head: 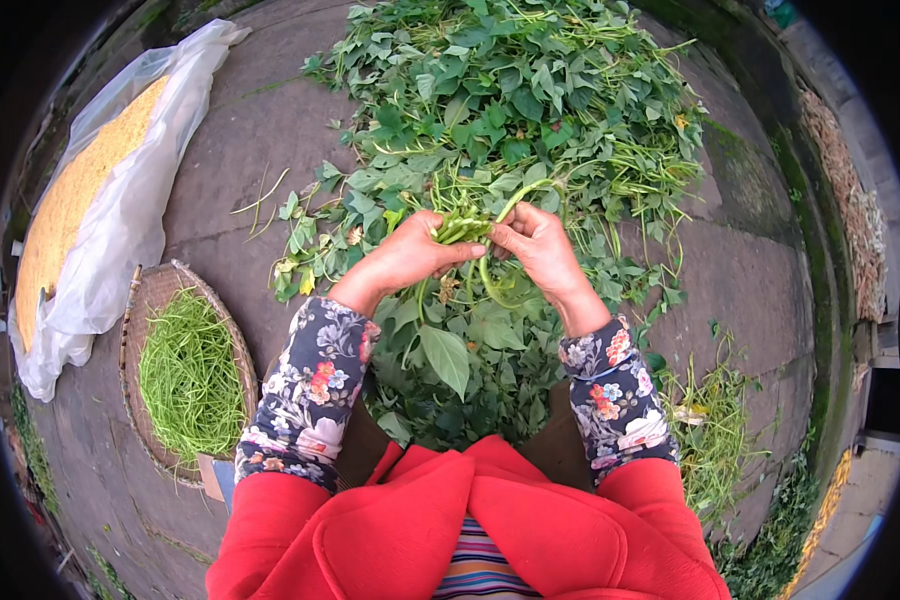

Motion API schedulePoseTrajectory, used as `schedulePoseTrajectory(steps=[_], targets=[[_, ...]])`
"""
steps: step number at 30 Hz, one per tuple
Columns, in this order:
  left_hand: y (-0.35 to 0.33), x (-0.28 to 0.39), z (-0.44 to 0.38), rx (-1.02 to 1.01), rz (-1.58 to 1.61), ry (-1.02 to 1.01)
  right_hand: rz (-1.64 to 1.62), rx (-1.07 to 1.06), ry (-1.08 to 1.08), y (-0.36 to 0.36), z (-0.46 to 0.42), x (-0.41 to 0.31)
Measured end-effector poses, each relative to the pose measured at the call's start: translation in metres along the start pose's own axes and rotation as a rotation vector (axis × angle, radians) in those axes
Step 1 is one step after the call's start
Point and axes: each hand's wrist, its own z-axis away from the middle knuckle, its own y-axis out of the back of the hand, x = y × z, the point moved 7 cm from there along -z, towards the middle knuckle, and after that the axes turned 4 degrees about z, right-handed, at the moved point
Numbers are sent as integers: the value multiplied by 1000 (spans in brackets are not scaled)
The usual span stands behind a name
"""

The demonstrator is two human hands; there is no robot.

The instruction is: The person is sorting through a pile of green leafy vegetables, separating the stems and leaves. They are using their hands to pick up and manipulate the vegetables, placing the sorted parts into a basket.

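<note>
My left hand (420, 251) grips a small bundle of green stalks (461, 227), its thumb laid across them. Close beside it, my right hand (531, 238) pinches a long green stem (521, 193) between thumb and fingers. That stem arches above the right hand and curls down below it. A single broad leaf (446, 358) hangs on a stalk under my left hand. Beneath and beyond both hands spreads a large heap of leafy green vines (510, 90), probably sweet potato. More leaves lie in front of my lap.
A woven bamboo basket (247, 352) to the left holds stripped green stalks (191, 379). Behind it, yellow grain (90, 217) lies on a white plastic sheet (146, 217). Loose stems (709, 435) are piled at the right on the concrete floor (757, 300). A mossy ledge (802, 202) borders the right side.
</note>
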Motion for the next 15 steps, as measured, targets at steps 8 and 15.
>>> schedulePoseTrajectory(steps=[8,15], targets=[[-9,10,13,-164,218,-29,23,-200,-77,-1,15,-6],[-15,13,24,-226,288,16,100,-473,-81,-3,31,-16]])
